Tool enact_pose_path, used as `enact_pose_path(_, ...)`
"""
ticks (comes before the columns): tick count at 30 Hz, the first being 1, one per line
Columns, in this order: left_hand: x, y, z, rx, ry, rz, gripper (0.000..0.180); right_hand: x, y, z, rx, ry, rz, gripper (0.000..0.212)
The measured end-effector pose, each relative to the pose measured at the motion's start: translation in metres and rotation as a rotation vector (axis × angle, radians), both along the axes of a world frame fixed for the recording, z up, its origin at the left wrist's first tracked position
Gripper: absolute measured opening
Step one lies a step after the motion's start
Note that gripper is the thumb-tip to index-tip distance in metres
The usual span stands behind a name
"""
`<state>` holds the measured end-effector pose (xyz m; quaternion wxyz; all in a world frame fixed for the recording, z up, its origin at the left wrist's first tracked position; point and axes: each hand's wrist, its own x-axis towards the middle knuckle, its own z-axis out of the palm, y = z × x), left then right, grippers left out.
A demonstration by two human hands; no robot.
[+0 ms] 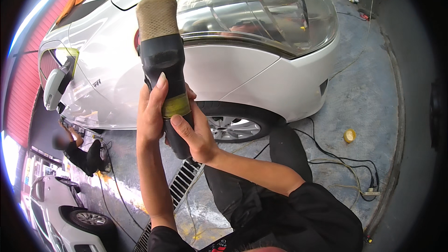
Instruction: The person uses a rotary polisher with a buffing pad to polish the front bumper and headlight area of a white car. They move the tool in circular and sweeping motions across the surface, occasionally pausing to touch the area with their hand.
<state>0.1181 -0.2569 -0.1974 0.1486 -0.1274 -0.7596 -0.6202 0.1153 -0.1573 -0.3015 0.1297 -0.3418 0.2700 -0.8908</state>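
Both hands are wrapped around a black power polisher [163, 58], held up in front of the white car [242, 72]. My left hand [153, 109] grips its body from the left side, thumb lying along the top. From the right, my right hand [198, 135] clasps the rear handle, thumb over it just behind a band of yellowish tape [176, 106]. A tan mesh-textured cover wraps the polisher's far end. A sliver of red shows at its left edge, close to the car's fender; most of the working face is hidden beneath the tool.
The car's headlight [261, 9] and front wheel [233, 128] are close by. Black cables [336, 161] run over the floor to a power strip [372, 192]. A yellow round container [349, 135] stands there. A person [84, 154] crouches at left near another white car [60, 214].
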Motion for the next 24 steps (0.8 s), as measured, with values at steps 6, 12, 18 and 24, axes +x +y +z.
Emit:
enact_pose_path(6, -0.011, 0.031, -0.015, -0.117, -0.056, -0.138, 0.064, 0.006, 0.014, -0.023, -0.111, 0.016, -0.305, 0.094)
enact_pose_path(12, -0.005, 0.026, -0.024, 0.084, -0.017, -0.073, 0.091, 0.001, 0.031, -0.011, -0.065, 0.026, -0.186, 0.087)
enact_pose_path(18, -0.004, 0.045, -0.027, 0.145, 0.039, -0.021, 0.098, -0.013, 0.051, -0.01, 0.066, 0.109, -0.175, 0.084)
enact_pose_path(24, -0.01, 0.064, -0.037, 0.115, -0.025, -0.079, 0.104, -0.008, 0.064, -0.021, 0.085, 0.127, -0.298, 0.093)
